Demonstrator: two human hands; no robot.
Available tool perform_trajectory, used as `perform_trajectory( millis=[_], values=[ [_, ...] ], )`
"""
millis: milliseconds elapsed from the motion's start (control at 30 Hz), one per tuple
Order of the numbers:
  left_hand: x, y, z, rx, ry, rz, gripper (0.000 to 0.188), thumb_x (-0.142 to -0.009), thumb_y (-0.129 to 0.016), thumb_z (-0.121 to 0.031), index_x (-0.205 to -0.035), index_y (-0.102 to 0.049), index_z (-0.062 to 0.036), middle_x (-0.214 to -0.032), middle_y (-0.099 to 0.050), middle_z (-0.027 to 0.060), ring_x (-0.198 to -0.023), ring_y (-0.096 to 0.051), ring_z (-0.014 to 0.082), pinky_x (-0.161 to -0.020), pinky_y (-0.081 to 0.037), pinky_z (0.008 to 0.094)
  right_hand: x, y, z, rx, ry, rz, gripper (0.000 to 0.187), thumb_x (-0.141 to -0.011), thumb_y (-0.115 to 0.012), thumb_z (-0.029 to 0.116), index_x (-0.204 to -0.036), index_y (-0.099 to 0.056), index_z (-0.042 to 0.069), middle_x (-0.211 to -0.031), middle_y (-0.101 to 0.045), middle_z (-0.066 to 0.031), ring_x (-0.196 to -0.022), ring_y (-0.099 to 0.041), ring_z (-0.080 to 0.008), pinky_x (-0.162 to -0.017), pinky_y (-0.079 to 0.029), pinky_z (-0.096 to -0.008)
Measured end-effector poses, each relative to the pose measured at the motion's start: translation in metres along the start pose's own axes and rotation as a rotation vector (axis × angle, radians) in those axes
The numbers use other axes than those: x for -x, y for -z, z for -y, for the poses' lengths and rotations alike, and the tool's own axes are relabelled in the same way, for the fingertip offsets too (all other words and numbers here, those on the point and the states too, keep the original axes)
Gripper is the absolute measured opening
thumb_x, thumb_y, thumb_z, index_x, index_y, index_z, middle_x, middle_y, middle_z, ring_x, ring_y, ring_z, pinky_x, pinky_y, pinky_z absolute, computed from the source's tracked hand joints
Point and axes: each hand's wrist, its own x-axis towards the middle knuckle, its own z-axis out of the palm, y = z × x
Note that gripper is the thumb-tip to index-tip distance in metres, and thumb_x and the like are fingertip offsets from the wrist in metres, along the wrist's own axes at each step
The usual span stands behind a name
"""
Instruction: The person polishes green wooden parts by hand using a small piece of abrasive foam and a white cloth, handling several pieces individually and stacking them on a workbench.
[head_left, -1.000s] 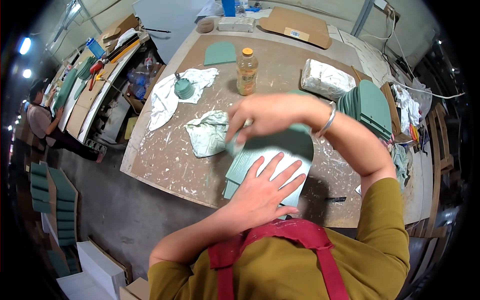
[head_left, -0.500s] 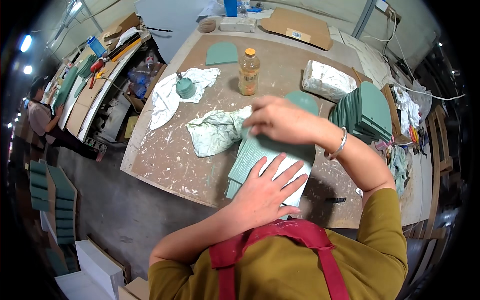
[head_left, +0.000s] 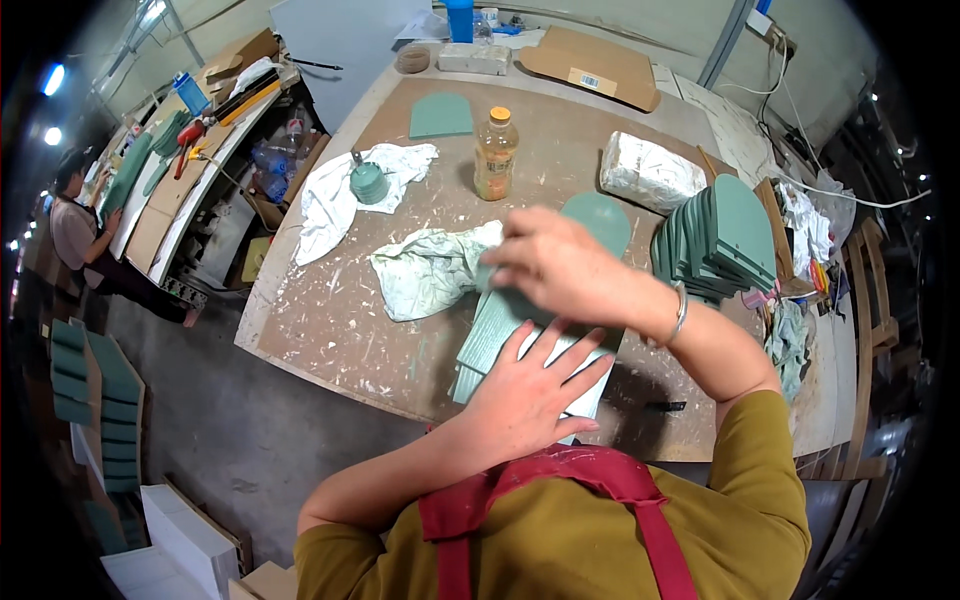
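Observation:
A stack of pale green, ribbed-looking boards (head_left: 487, 338) lies near the front edge of the table. Flat on the top board, fingers spread, rests my left hand (head_left: 530, 390). My right hand (head_left: 570, 262) is bent over the far left part of the stack, fingers curled down together. Whatever its fingertips hold, if anything, is hidden. Just left of those fingertips is a crumpled, stained white cloth (head_left: 425, 275). Beyond my right wrist a round-topped green board (head_left: 598, 222) shows in part.
A bottle with an orange cap (head_left: 495, 155) stands mid-table. Left of it, a green-stained jar (head_left: 369, 183) sits on a white rag (head_left: 325, 215). At right are a wrapped white block (head_left: 650, 172) and stacked green boards (head_left: 745, 235). A person (head_left: 85, 225) works far left.
My right hand has moved slightly nearer to me over the stack. My left hand stays in place on the top board. The view has shifted a little.

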Motion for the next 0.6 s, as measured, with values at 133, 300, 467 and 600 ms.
perform_trajectory(
  millis=[133, 300, 467, 600],
  values=[
    [0.000, 0.000, 0.001, 0.004, -0.003, -0.023, 0.069, -0.085, -0.062, -0.054, -0.141, -0.049, -0.0172, -0.150, -0.040, 0.0082, -0.138, -0.034, 0.0354, -0.108, -0.030, 0.0571, 0.001, -0.002, -0.007, 0.113, -0.029, 0.023, 0.023, -0.083, -0.070, 0.013, -0.104, -0.073, 0.005, -0.095, -0.059, -0.0126, -0.094, -0.059, -0.0306, -0.083, -0.049, -0.0394],
    [-0.005, 0.009, 0.008, -0.010, -0.034, 0.015, 0.066, -0.089, -0.059, -0.053, -0.141, -0.049, -0.0147, -0.148, -0.042, 0.0103, -0.137, -0.035, 0.0342, -0.110, -0.029, 0.0541, -0.001, 0.028, -0.018, 0.014, -0.216, -0.035, 0.022, -0.087, -0.065, 0.022, -0.101, -0.072, 0.007, -0.095, -0.059, -0.0135, -0.097, -0.059, -0.0316, -0.084, -0.048, -0.0430],
    [-0.015, 0.003, 0.028, 0.011, -0.103, -0.003, 0.066, -0.091, -0.058, -0.050, -0.142, -0.047, -0.0099, -0.145, -0.045, 0.0139, -0.135, -0.038, 0.0329, -0.112, -0.027, 0.0499, -0.005, 0.016, 0.006, -0.126, -0.051, 0.078, 0.023, -0.087, -0.066, 0.025, -0.102, -0.072, 0.008, -0.094, -0.058, -0.0126, -0.097, -0.059, -0.0314, -0.084, -0.049, -0.0417],
    [-0.016, 0.001, 0.028, 0.081, -0.088, -0.018, 0.063, -0.092, -0.057, -0.047, -0.141, -0.048, -0.0096, -0.143, -0.046, 0.0152, -0.135, -0.037, 0.0324, -0.113, -0.024, 0.0511, -0.003, 0.007, 0.005, -0.052, 0.033, 0.150, 0.018, -0.084, -0.068, 0.020, -0.095, -0.071, 0.006, -0.092, -0.059, -0.0137, -0.093, -0.059, -0.0324, -0.080, -0.050, -0.0421]
  ],
)
